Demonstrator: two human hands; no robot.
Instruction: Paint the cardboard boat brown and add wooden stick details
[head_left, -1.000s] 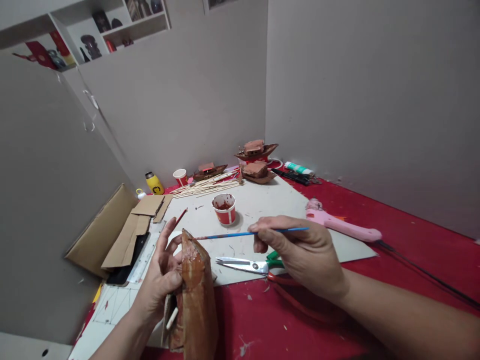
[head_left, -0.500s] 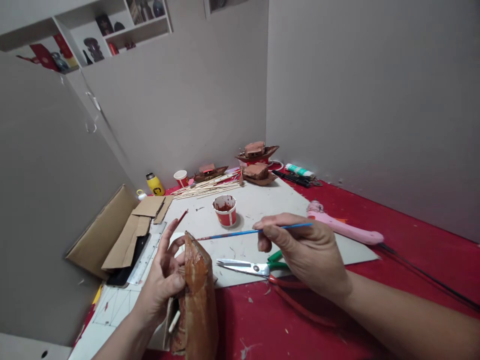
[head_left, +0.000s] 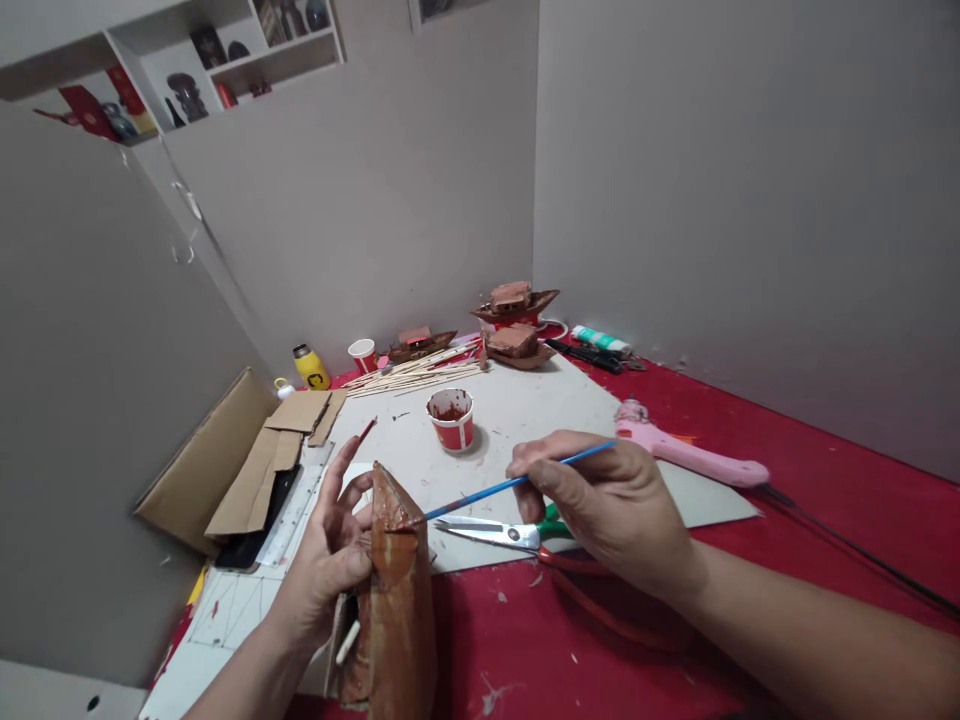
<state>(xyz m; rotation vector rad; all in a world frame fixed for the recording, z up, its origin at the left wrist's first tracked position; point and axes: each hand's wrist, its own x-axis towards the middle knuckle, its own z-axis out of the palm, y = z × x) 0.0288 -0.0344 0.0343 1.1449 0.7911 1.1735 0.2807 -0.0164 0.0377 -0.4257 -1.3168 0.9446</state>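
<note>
My left hand (head_left: pixel 330 550) grips a brown model boat (head_left: pixel 403 610), held upright on end with its pointed tip up. Some of the fingers are hidden behind the hull. A thin dark-red stick (head_left: pixel 367 430) pokes up by the left fingertips; whether they hold it I cannot tell. Between the thumb and fingers of my right hand (head_left: pixel 592 500) is a blue paintbrush (head_left: pixel 487 491), its bristles touching the hull below the pointed tip. Beyond the hands stands a paper cup of brown paint (head_left: pixel 451 430). Scissors (head_left: pixel 502 534) with green and red handles lie under my right hand.
Several model boats (head_left: pixel 517 347) and thin wooden sticks (head_left: pixel 420 375) lie at the back. A pink glue gun (head_left: pixel 697 458) with a black cord rests at right. Cardboard pieces (head_left: pixel 251 490), a ruler (head_left: pixel 300 505) and a yellow bottle (head_left: pixel 311 368) are at left.
The brush tip has moved down and right, from beside the boat's pointed end onto the hull face. My left hand and the boat stay almost in place.
</note>
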